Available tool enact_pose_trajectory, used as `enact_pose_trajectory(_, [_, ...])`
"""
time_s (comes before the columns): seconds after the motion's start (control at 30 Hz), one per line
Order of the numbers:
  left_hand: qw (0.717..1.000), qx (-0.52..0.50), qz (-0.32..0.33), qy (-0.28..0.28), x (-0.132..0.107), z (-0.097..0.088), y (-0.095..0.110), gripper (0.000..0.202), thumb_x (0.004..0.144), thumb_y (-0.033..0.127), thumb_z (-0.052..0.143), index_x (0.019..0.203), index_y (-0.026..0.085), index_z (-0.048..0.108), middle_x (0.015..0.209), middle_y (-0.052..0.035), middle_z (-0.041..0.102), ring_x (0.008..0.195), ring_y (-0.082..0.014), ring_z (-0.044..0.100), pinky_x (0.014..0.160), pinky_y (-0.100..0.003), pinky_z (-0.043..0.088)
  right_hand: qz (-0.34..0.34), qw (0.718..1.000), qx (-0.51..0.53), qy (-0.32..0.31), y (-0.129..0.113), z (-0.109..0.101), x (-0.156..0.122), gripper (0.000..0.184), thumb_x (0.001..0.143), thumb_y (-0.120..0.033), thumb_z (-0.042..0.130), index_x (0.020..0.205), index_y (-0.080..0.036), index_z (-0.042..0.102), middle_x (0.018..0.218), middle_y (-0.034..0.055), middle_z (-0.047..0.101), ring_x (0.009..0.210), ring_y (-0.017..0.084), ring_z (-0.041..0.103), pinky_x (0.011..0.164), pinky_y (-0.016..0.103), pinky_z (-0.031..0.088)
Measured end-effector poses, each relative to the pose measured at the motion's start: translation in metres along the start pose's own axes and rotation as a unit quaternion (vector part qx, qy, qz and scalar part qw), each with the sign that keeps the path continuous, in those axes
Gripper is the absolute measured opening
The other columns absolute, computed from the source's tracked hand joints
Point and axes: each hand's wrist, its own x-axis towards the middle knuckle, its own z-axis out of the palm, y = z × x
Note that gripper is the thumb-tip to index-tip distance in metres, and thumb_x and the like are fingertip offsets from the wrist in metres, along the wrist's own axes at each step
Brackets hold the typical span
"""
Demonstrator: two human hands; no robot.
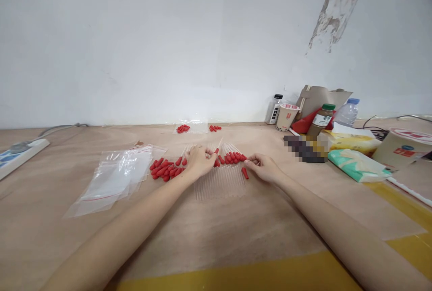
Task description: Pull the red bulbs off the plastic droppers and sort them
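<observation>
My left hand (200,161) pinches a dropper with a red rubber bulb (216,151); its thin clear tube points away toward the wall. The fingers of my right hand (263,167) are closed at the red bulb (243,157) at the right end of a row of droppers (232,157), whose clear tubes fan out toward the wall. One loose red bulb (245,173) lies just below my right fingertips. Nearer to me, bare clear tubes (219,185) lie side by side. A pile of red bulbs (164,170) is left of my left hand, partly behind my wrist.
Clear zip bags (116,176) lie on the left, beyond them a power strip (23,153). Two small groups of red bulbs (183,129) sit near the wall. On the right stand paper cups (286,117), bottles (322,120) and tissue packs (357,165).
</observation>
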Motion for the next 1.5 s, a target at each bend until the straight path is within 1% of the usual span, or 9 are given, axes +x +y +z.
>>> enact_pose_trajectory(0.1, [0.998, -0.007, 0.059, 0.013, -0.019, -0.018, -0.021, 0.015, 0.079, 0.033, 0.051, 0.078, 0.021, 0.061, 0.095, -0.0024, 0.062, 0.1, -0.0218, 0.051, 0.089, -0.039, 0.032, -0.078, 0.986, -0.046, 0.14, -0.01, -0.001, -0.006, 0.033, 0.081, -0.044, 0.049, 0.092, -0.016, 0.06, 0.081, 0.0075, 0.063, 0.072, 0.018, 0.056, 0.064, 0.029, 0.042])
enact_pose_trajectory(0.17, [0.986, 0.001, 0.16, 0.038, -0.032, -0.027, -0.037, 0.013, 0.079, 0.031, 0.051, 0.079, 0.021, 0.06, 0.091, -0.0023, 0.062, 0.093, -0.0207, 0.053, 0.085, -0.039, 0.032, -0.178, 0.955, -0.078, 0.224, -0.022, 0.0, -0.012, 0.033, 0.082, -0.042, 0.05, 0.099, -0.016, 0.06, 0.096, 0.0116, 0.061, 0.089, 0.022, 0.055, 0.076, 0.034, 0.042])
enact_pose_trajectory(0.2, [0.978, 0.009, 0.202, 0.051, -0.039, -0.03, -0.045, 0.012, 0.08, 0.029, 0.051, 0.08, 0.021, 0.06, 0.092, -0.0025, 0.062, 0.092, -0.0205, 0.053, 0.085, -0.039, 0.031, -0.23, 0.939, -0.096, 0.237, -0.029, 0.001, -0.016, 0.033, 0.082, -0.04, 0.051, 0.102, -0.016, 0.059, 0.103, 0.013, 0.059, 0.096, 0.023, 0.053, 0.082, 0.036, 0.04])
enact_pose_trajectory(0.37, [0.942, 0.041, 0.324, 0.083, -0.064, -0.034, -0.072, 0.011, 0.082, 0.025, 0.049, 0.084, 0.022, 0.06, 0.091, -0.0026, 0.064, 0.09, -0.0198, 0.055, 0.085, -0.04, 0.028, -0.387, 0.881, -0.208, 0.176, -0.055, 0.017, -0.035, 0.03, 0.085, -0.036, 0.052, 0.113, -0.025, 0.057, 0.109, 0.0064, 0.062, 0.106, 0.022, 0.05, 0.099, 0.046, 0.02])
enact_pose_trajectory(0.47, [0.931, 0.041, 0.349, 0.098, -0.071, -0.033, -0.076, 0.011, 0.083, 0.023, 0.05, 0.085, 0.022, 0.06, 0.091, -0.0023, 0.065, 0.088, -0.0187, 0.056, 0.084, -0.039, 0.029, -0.431, 0.862, -0.223, 0.146, -0.058, 0.03, -0.04, 0.027, 0.087, -0.034, 0.051, 0.111, -0.025, 0.058, 0.096, 0.0025, 0.067, 0.099, 0.02, 0.051, 0.098, 0.044, 0.021])
enact_pose_trajectory(0.6, [0.923, 0.032, 0.363, 0.124, -0.072, -0.031, -0.076, 0.01, 0.082, 0.022, 0.052, 0.086, 0.023, 0.061, 0.089, -0.0015, 0.066, 0.086, -0.018, 0.057, 0.085, -0.039, 0.029, -0.447, 0.855, -0.234, 0.117, -0.055, 0.04, -0.04, 0.02, 0.087, -0.029, 0.05, 0.103, -0.024, 0.061, 0.08, 0.0013, 0.066, 0.085, 0.017, 0.05, 0.085, 0.035, 0.032])
enact_pose_trajectory(0.87, [0.927, 0.028, 0.362, 0.098, -0.072, -0.024, -0.069, 0.022, 0.082, 0.031, 0.055, 0.101, 0.024, 0.062, 0.101, -0.0043, 0.066, 0.099, -0.0221, 0.054, 0.093, -0.043, 0.027, -0.431, 0.866, -0.214, 0.133, -0.06, 0.052, -0.046, 0.015, 0.088, -0.024, 0.047, 0.086, -0.022, 0.062, 0.067, -0.0016, 0.058, 0.074, 0.013, 0.048, 0.092, 0.037, 0.026])
enact_pose_trajectory(1.17, [0.921, 0.023, 0.386, 0.058, -0.076, -0.026, -0.068, 0.017, 0.086, 0.021, 0.047, 0.08, 0.023, 0.063, 0.085, 0.0007, 0.068, 0.09, -0.0184, 0.055, 0.09, -0.042, 0.027, -0.467, 0.853, -0.193, 0.132, -0.064, 0.048, -0.052, 0.019, 0.087, -0.022, 0.046, 0.076, -0.021, 0.062, 0.056, -0.0035, 0.053, 0.066, 0.012, 0.043, 0.088, 0.036, 0.025])
enact_pose_trajectory(1.5, [0.926, 0.0, 0.373, 0.054, -0.076, -0.024, -0.081, 0.022, 0.085, 0.018, 0.044, 0.082, 0.024, 0.064, 0.085, -0.001, 0.069, 0.089, -0.0193, 0.056, 0.089, -0.043, 0.03, -0.459, 0.859, -0.185, 0.13, -0.058, 0.043, -0.053, 0.022, 0.087, -0.024, 0.045, 0.072, -0.02, 0.061, 0.054, -0.0029, 0.052, 0.064, 0.012, 0.043, 0.084, 0.035, 0.027])
